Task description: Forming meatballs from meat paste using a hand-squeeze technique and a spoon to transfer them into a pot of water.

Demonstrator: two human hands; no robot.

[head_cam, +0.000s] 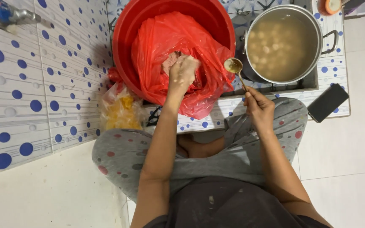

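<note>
1 left hand [182, 71], coated in pale paste, closed around a lump of the pinkish-grey paste [170, 61] inside the red bag [157, 42] lining the red basin [125, 38]. 1 right hand [256, 103] gripping a spoon [234, 66], bowl up, beside the pot [281, 44] of cloudy broth with pale balls.

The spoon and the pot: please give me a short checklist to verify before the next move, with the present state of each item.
1. Right hand grips the spoon: ok.
2. Spoon bowl free to take a portion: cannot tell.
3. Left hand is in the red bag, coated with paste: ok.
4. Pot uncovered, balls floating: ok.
5. Red basin steady: cannot tell.
6. Black phone away from pot: ok.
</note>
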